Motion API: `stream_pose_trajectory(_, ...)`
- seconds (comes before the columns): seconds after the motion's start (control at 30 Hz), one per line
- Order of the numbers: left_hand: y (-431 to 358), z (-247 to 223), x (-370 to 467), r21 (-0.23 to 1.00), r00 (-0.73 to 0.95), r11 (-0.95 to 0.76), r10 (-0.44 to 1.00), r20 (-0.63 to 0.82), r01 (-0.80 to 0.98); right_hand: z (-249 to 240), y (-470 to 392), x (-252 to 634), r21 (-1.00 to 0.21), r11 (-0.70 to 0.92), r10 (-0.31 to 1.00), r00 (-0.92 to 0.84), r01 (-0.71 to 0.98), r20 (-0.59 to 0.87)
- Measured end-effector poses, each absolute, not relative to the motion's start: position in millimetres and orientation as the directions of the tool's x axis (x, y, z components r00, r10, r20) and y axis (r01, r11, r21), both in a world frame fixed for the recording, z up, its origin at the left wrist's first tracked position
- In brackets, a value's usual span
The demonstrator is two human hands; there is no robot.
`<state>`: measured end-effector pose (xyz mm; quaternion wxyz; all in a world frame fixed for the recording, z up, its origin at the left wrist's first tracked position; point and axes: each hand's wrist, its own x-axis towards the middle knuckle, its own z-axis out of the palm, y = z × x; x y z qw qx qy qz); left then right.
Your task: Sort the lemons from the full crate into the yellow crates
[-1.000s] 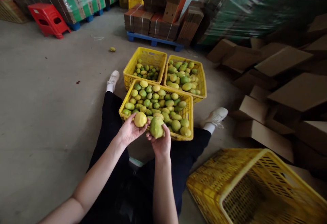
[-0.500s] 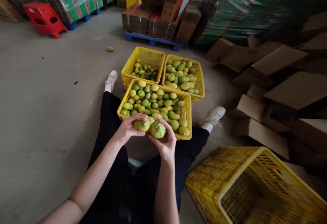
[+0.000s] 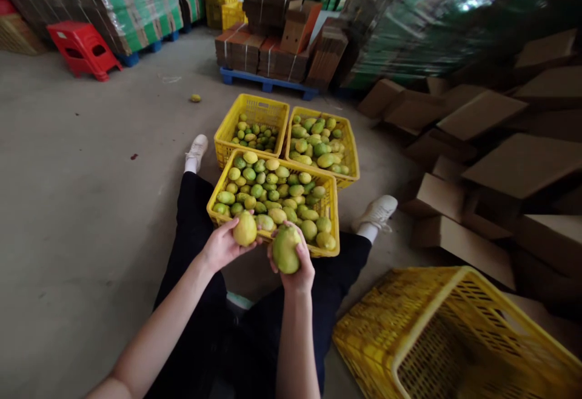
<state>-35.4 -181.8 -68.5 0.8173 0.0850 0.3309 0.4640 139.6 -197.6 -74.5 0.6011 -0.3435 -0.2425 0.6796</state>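
Observation:
My left hand [image 3: 224, 245] is closed around a yellow lemon [image 3: 245, 229], just over the near edge of the front yellow crate [image 3: 337, 217]. Beside it, my right hand [image 3: 300, 271] grips a larger green lemon [image 3: 286, 250] from below and the right side. The two fruits are apart. Many green and yellow lemons fill the front crate, which stands between my legs. Behind it are two more yellow crates: the back left crate [image 3: 221, 144] holds small lemons low inside, and the back right crate [image 3: 354, 156] holds larger ones.
A yellow crate [image 3: 377, 326] lies tipped on its side at my right. Open cardboard boxes [image 3: 482, 114] are heaped on the right. One lemon [image 3: 195, 98] lies on the floor. Further back are a red stool [image 3: 84, 47] and a blue pallet [image 3: 268, 80] with flattened cartons.
Both hands have turned the fruits and moved slightly apart. The left lemon now shows its yellow side, and the right one stands more upright. The view has tilted up slightly.

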Motion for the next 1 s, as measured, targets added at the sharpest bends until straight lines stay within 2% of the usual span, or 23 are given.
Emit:
stream_pose_trajectory(0.13, -204, -112, -41, 0.369, 0.451, 0.777, 0.607, -0.655, -0.510, -82, -197, 160, -0.710, -0.171, 0.961, 0.042, -0.683, -0.272)
stream_pose_trajectory(0.23, -227, -147, -51, 0.408, 0.595, 0.857, 0.513, -0.619, -0.315, -94, -208, 181, -0.757, -0.211, 0.944, 0.073, -0.619, -0.323)
stream_pose_trajectory(0.3, -233, -159, -58, 0.477, 0.618, 0.848, 0.507, -0.601, -0.231, -103, -219, 194, -0.773, -0.260, 0.925, 0.080, -0.578, -0.371)
stream_pose_trajectory(0.4, -212, -148, -65, 0.537, 0.579, 0.826, 0.525, -0.624, -0.170, -113, -237, 207, -0.791, -0.310, 0.897, 0.112, -0.527, -0.427)
stream_pose_trajectory(0.53, -124, -84, -69, 0.526, 0.383, 0.826, 0.561, -0.734, -0.202, -118, -253, 210, -0.798, -0.348, 0.871, 0.145, -0.492, -0.469)
stream_pose_trajectory(0.6, -70, -46, -71, 0.580, 0.253, 0.755, 0.652, -0.715, -0.308, -120, -258, 207, -0.792, -0.371, 0.854, 0.156, -0.484, -0.496)
stream_pose_trajectory(0.7, -10, -8, -74, 0.698, 0.148, 0.558, 0.817, -0.558, -0.448, -124, -262, 200, -0.790, -0.399, 0.841, 0.157, -0.465, -0.517)
stream_pose_trajectory(0.77, 7, -8, -73, 0.836, -0.001, 0.329, 0.930, -0.367, -0.439, -127, -263, 196, -0.786, -0.421, 0.834, 0.147, -0.453, -0.531)
stream_pose_trajectory(0.83, 5, -29, -70, 0.948, -0.005, 0.225, 0.973, -0.232, -0.226, -129, -264, 194, -0.780, -0.443, 0.826, 0.137, -0.443, -0.547)
stream_pose_trajectory(0.87, 0, -45, -69, 0.971, 0.043, 0.231, 0.973, -0.229, -0.054, -129, -264, 195, -0.780, -0.446, 0.826, 0.135, -0.440, -0.548)
stream_pose_trajectory(0.9, -8, -64, -67, 0.958, 0.102, 0.231, 0.963, -0.250, 0.172, -129, -264, 196, -0.783, -0.442, 0.828, 0.137, -0.438, -0.544)
stream_pose_trajectory(1.0, -37, -122, -65, 0.876, 0.131, 0.244, 0.937, -0.323, 0.416, -128, -262, 201, -0.796, -0.417, 0.839, 0.151, -0.439, -0.523)
